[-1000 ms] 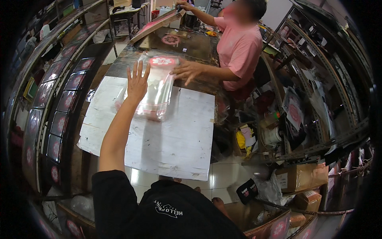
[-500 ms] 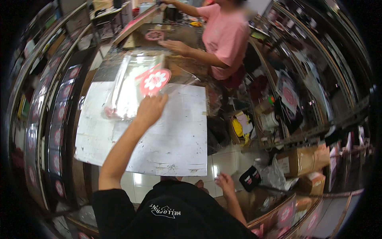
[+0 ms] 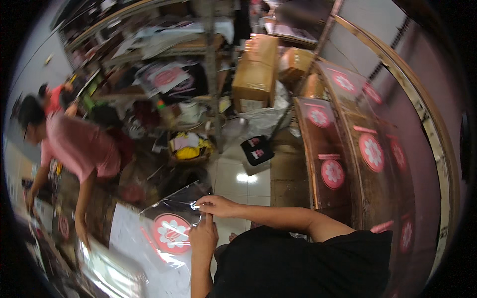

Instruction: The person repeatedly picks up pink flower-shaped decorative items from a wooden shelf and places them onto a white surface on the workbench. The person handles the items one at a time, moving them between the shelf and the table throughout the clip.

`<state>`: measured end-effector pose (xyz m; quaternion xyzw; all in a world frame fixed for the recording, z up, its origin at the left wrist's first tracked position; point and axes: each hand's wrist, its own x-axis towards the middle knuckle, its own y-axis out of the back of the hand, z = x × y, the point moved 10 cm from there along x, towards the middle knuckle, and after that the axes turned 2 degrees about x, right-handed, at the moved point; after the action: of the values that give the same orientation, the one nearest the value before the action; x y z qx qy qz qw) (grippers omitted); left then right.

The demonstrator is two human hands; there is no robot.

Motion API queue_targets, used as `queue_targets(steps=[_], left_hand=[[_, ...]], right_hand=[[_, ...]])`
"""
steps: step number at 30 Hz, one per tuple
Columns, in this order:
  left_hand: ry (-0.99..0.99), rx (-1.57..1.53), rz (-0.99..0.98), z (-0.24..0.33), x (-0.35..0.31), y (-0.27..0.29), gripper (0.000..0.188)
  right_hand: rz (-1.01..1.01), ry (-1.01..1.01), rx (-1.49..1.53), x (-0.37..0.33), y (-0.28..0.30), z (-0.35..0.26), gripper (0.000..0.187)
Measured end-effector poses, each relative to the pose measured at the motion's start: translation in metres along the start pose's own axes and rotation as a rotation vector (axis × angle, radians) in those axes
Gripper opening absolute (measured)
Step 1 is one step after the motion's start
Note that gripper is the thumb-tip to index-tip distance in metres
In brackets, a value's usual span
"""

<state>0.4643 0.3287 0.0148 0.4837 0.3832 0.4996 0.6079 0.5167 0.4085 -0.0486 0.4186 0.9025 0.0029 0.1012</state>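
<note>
A clear plastic film sheet (image 3: 159, 204) printed with a pink disc and white flower (image 3: 172, 232) is held up by its near right corner. My right hand (image 3: 219, 206) pinches that corner, its forearm coming in from the right. Just below it, my left hand (image 3: 203, 237) grips the film's edge, fingers pressed together. The two hands nearly touch. Under the film lies a white board (image 3: 124, 226) on the work table. A glossy stack of clear film (image 3: 112, 270) rests at the board's left, partly blurred.
On the right, long dark boards (image 3: 318, 149) carry several films with the same flower print. Cardboard boxes (image 3: 256, 74), a black cap-like item (image 3: 257, 150) and a box of yellow cloth (image 3: 188, 146) stand ahead. A person in a pink shirt (image 3: 87, 141) leans over the table at left.
My view and body have turned right, toward the boards. The printed film has come off the stack, and my right hand, free before, now grips its corner alongside my left hand.
</note>
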Motion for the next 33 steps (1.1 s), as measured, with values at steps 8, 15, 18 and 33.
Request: queue_targets(steps=[8,15,18,33], left_hand=[[-0.247,-0.641,-0.104,0.070,0.057,0.030,0.054],[-0.098,-0.493,0.011,0.034,0.093,-0.028,0.043],[-0.002,-0.519,-0.121,0.007,0.089,-0.112,0.045],[0.252,-0.826,-0.538,0.024,0.116,-0.319,0.052]], right_hand=[[0.297,-0.037,-0.115,-0.064,0.257,-0.038,0.047],[0.679,0.080,-0.113,-0.228,0.521,-0.153,0.070],[0.986,-0.001,-0.096,-0.311,0.577,-0.174,0.069],[2.018,-0.033,-0.105,-0.533,0.693,-0.008,0.050]])
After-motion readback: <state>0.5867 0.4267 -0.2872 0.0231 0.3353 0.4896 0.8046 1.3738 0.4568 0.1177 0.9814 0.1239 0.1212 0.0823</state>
